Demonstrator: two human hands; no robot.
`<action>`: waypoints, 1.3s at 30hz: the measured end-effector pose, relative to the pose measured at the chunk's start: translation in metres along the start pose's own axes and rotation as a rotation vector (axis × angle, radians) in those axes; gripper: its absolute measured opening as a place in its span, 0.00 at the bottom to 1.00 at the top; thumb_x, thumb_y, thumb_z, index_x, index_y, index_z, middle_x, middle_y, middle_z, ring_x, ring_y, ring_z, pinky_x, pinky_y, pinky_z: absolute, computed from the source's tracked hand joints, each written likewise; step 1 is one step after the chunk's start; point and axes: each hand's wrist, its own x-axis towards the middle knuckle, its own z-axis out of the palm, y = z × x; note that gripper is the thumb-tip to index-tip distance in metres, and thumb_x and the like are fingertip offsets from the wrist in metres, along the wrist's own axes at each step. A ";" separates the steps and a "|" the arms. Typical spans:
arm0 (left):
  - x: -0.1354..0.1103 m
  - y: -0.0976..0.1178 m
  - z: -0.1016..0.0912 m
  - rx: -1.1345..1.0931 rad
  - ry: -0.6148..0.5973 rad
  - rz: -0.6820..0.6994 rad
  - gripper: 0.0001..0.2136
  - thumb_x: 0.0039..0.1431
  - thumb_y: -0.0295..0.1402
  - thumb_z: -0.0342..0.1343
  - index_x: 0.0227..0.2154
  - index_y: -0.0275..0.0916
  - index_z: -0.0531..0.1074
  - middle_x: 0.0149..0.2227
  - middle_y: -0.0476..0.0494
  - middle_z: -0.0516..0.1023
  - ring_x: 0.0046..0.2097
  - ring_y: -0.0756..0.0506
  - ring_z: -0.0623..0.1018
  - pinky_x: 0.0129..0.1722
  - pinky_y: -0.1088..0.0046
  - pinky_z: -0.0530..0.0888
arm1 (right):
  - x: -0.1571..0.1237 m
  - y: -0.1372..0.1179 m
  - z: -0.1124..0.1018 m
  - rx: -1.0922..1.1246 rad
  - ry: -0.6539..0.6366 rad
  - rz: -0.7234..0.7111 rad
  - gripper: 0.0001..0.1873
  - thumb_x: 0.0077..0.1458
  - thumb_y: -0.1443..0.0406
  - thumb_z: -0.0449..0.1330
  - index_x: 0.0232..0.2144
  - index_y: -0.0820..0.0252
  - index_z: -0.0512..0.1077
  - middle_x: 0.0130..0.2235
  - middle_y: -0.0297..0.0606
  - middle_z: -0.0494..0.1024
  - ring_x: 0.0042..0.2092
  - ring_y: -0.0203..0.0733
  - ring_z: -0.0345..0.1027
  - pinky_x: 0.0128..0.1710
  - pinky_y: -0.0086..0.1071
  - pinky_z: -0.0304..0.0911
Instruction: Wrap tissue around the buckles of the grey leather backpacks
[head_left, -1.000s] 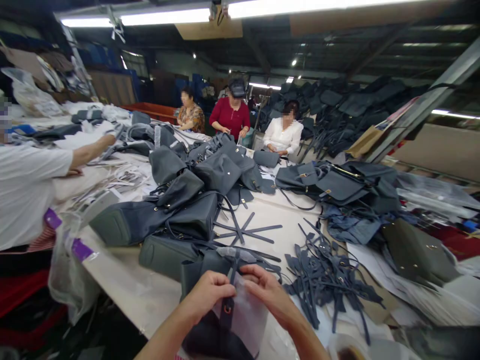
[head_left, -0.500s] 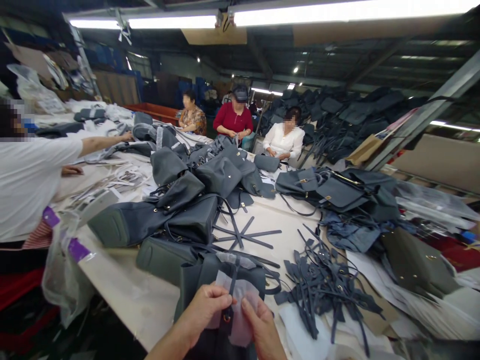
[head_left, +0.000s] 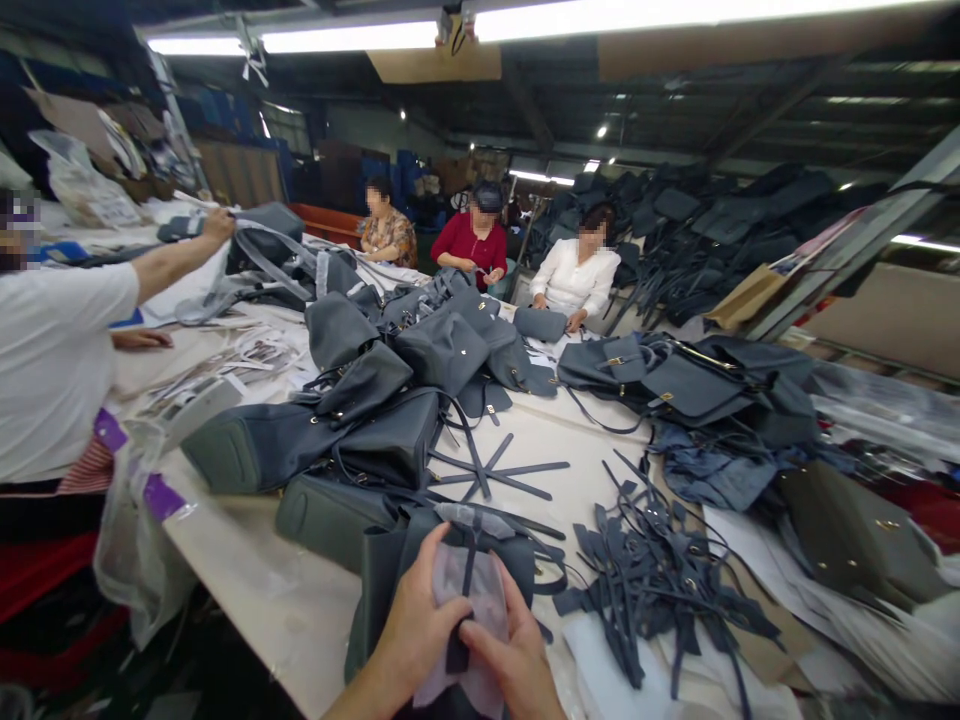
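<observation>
A dark grey bag (head_left: 390, 580) stands at the near edge of the white table (head_left: 255, 570), right in front of me. A thin white wrapping sheet (head_left: 469, 600) covers its front strap (head_left: 459, 640). My left hand (head_left: 416, 625) is closed, pinching the sheet and strap from the left. My right hand (head_left: 517, 655) pinches the same sheet from the right, thumb pressed against the strap. Both hands touch at the strap.
A pile of grey bags (head_left: 360, 400) fills the table's middle, loose straps (head_left: 660, 570) lie to my right, more bags (head_left: 690, 375) beyond. A person in white (head_left: 52, 360) at left lifts a bag (head_left: 262, 235). Three people (head_left: 480, 245) sit at the far end.
My hands slid lower on the bag and closer together on the sheet. The person at left raised an arm and lifted a bag off the far pile.
</observation>
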 end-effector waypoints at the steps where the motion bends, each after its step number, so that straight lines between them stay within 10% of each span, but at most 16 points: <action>1: 0.000 -0.001 0.000 -0.065 0.011 -0.038 0.36 0.37 0.22 0.60 0.55 0.38 0.63 0.46 0.41 0.78 0.45 0.41 0.76 0.48 0.68 0.69 | -0.001 -0.001 0.001 0.014 0.001 0.006 0.47 0.32 0.67 0.75 0.57 0.55 0.63 0.49 0.42 0.80 0.49 0.55 0.74 0.46 0.43 0.71; 8: 0.000 -0.001 -0.007 -0.575 -0.270 -0.503 0.24 0.43 0.53 0.62 0.33 0.35 0.74 0.31 0.40 0.80 0.36 0.40 0.79 0.36 0.67 0.72 | -0.004 -0.005 -0.003 0.021 -0.067 0.008 0.53 0.36 0.64 0.74 0.62 0.56 0.55 0.54 0.45 0.75 0.54 0.54 0.70 0.54 0.43 0.65; 13: 0.003 0.001 0.008 -0.306 -0.088 -0.390 0.15 0.34 0.37 0.70 0.25 0.34 0.77 0.23 0.47 0.78 0.28 0.45 0.75 0.31 0.71 0.69 | -0.003 0.000 -0.010 0.002 -0.016 -0.010 0.51 0.32 0.63 0.76 0.59 0.53 0.61 0.54 0.42 0.76 0.55 0.56 0.69 0.54 0.44 0.65; 18: 0.010 0.005 0.015 -0.351 -0.130 -0.382 0.10 0.35 0.35 0.66 0.22 0.34 0.76 0.20 0.48 0.76 0.25 0.46 0.73 0.29 0.71 0.68 | -0.004 -0.001 -0.020 0.100 -0.070 0.107 0.36 0.44 0.43 0.63 0.51 0.57 0.73 0.48 0.45 0.80 0.53 0.58 0.70 0.51 0.49 0.67; 27: 0.014 0.004 0.011 -0.363 -0.123 -0.378 0.09 0.34 0.31 0.64 0.23 0.35 0.78 0.22 0.49 0.78 0.26 0.47 0.74 0.31 0.72 0.69 | -0.004 -0.003 -0.032 0.215 -0.227 0.261 0.42 0.42 0.33 0.54 0.44 0.59 0.77 0.40 0.49 0.83 0.50 0.62 0.72 0.46 0.50 0.68; 34: 0.014 0.004 0.015 -0.331 -0.135 -0.353 0.09 0.34 0.32 0.64 0.23 0.34 0.77 0.21 0.48 0.77 0.26 0.46 0.73 0.31 0.70 0.69 | 0.003 0.005 -0.004 0.154 -0.118 0.224 0.22 0.38 0.55 0.72 0.36 0.60 0.78 0.29 0.39 0.82 0.33 0.50 0.76 0.36 0.40 0.68; 39: 0.010 0.003 0.012 -0.306 -0.109 -0.331 0.14 0.41 0.40 0.64 0.27 0.34 0.77 0.24 0.48 0.76 0.30 0.45 0.74 0.34 0.70 0.68 | -0.001 -0.014 0.012 -0.092 -0.125 0.100 0.18 0.43 0.52 0.69 0.28 0.58 0.71 0.22 0.28 0.73 0.24 0.36 0.65 0.25 0.26 0.58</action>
